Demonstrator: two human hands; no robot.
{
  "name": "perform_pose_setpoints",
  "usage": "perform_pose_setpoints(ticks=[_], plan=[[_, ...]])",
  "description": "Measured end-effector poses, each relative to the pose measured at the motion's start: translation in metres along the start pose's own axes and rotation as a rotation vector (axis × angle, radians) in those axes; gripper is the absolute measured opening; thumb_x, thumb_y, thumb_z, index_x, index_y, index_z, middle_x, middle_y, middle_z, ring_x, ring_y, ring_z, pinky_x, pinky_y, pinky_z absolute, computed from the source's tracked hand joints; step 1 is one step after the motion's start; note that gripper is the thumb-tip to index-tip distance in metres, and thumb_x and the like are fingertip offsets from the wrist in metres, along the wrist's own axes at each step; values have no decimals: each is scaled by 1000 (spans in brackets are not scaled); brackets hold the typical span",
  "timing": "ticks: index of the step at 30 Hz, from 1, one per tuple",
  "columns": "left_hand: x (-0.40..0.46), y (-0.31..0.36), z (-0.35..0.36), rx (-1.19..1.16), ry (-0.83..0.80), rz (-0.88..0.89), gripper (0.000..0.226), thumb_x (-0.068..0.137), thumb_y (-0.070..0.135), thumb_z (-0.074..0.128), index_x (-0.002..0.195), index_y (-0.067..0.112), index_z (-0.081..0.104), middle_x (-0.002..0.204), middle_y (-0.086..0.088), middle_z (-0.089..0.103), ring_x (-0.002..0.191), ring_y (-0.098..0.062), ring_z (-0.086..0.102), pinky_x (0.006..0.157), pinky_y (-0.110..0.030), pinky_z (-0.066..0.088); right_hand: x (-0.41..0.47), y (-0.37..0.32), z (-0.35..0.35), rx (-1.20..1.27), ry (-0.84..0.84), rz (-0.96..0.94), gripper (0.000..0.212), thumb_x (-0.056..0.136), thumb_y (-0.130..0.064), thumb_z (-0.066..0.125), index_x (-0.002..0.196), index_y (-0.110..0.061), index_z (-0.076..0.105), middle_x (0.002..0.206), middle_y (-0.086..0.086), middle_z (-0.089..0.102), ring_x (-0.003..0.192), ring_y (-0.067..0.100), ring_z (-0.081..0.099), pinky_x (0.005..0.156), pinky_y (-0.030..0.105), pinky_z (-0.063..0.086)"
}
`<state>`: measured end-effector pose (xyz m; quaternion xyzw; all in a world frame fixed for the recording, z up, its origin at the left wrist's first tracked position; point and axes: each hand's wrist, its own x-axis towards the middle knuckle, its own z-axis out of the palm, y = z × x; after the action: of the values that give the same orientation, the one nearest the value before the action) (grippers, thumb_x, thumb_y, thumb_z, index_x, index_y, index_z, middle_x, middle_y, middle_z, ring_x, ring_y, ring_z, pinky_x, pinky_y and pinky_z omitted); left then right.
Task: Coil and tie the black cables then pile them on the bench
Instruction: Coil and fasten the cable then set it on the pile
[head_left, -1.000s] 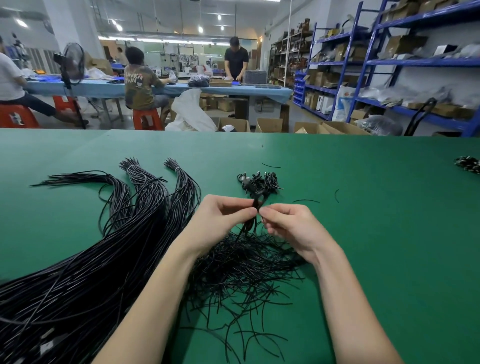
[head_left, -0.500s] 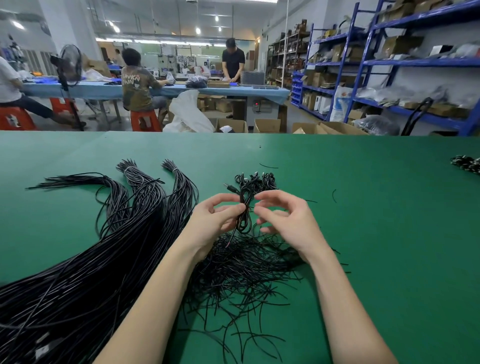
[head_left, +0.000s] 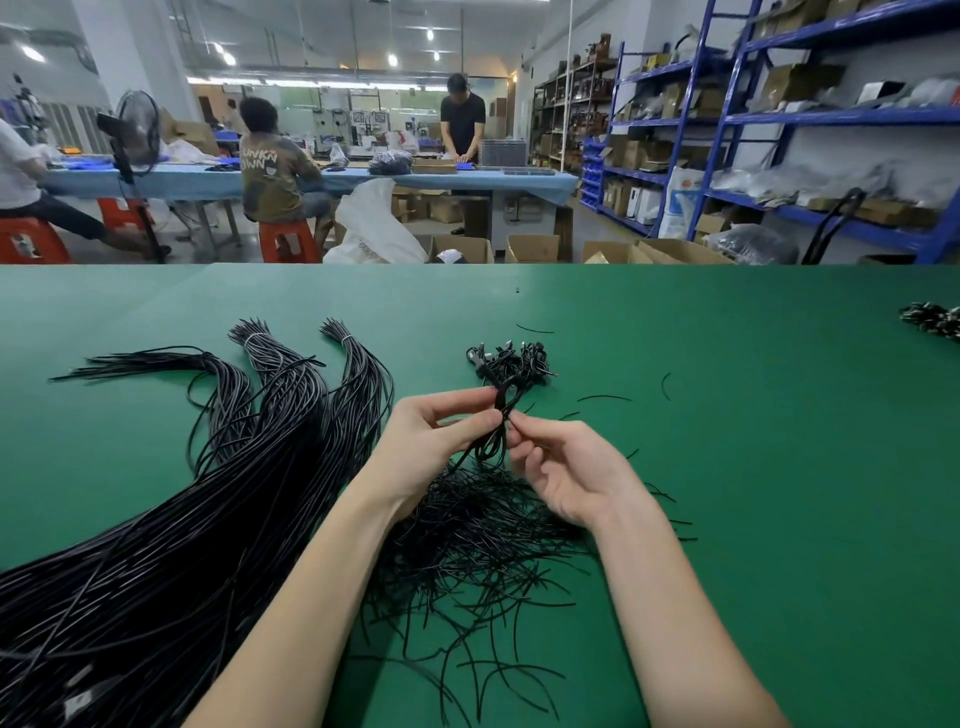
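Observation:
My left hand (head_left: 436, 441) pinches a small coiled black cable (head_left: 493, 431) between thumb and fingers, above the green bench (head_left: 727, 467). My right hand (head_left: 566, 467) pinches the thin tie at the coil's middle with thumb and forefinger, its other fingers loosely curled. Just behind the hands lies a small pile of tied coils (head_left: 511, 361). A heap of thin black ties (head_left: 483, 551) spreads under my wrists. A large mass of long black cables (head_left: 182, 519) fans out across the left of the bench.
Another dark bundle (head_left: 932, 319) lies at the bench's far right edge. A few stray ties (head_left: 605, 398) are scattered right of the pile. Beyond the bench are cardboard boxes (head_left: 530, 247), blue shelving (head_left: 779, 119) and people at a blue table (head_left: 311, 179).
The coil has been lifted and turned upright between my hands. My right hand shifted from gripping the coil's side to pinching the tie at its middle.

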<state>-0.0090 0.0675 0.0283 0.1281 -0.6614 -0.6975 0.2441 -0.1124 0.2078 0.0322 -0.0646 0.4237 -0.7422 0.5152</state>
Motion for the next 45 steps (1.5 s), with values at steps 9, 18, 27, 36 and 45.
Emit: perform_pose_setpoints(ticks=[9, 18, 27, 36, 45], plan=[[-1, 1, 6, -105, 54, 24, 33, 88, 4, 73, 116, 20, 67, 96, -7, 78, 67, -17, 69, 74, -24, 54, 8, 6, 2, -675, 259, -726, 10, 85, -15, 83, 91, -19, 76, 72, -3, 75, 62, 7, 69, 55, 21, 56], [3, -5, 5, -166, 76, -35, 33, 92, 1, 67, 120, 20, 69, 89, 0, 76, 72, -17, 71, 77, -29, 61, 13, 11, -6, -1206, 313, -1153, 6, 88, -24, 79, 93, -25, 82, 78, -27, 70, 79, -4, 67, 61, 3, 45], [3, -1, 5, -207, -40, -112, 30, 96, -1, 59, 124, 6, 67, 111, -8, 75, 84, -11, 70, 67, -20, 55, 8, 8, -7, -1364, 253, -1166, 5, 94, -23, 71, 90, -24, 73, 87, -16, 68, 78, 5, 64, 62, 14, 47], [-2, 4, -1, 146, -41, -77, 29, 94, 15, 69, 118, 31, 69, 114, 2, 73, 91, 0, 62, 62, -12, 44, 1, 2, 0, -1082, 225, -677, 22, 94, -21, 71, 72, -24, 70, 50, -14, 54, 44, 5, 48, 49, 14, 40], [0, 4, 0, 8, -84, -100, 33, 94, 11, 67, 126, 19, 69, 118, -9, 73, 108, -19, 69, 97, -36, 51, -4, -4, -1, -161, -83, -28, 10, 87, -9, 71, 78, -5, 67, 71, 1, 58, 53, 4, 50, 35, 12, 36]])
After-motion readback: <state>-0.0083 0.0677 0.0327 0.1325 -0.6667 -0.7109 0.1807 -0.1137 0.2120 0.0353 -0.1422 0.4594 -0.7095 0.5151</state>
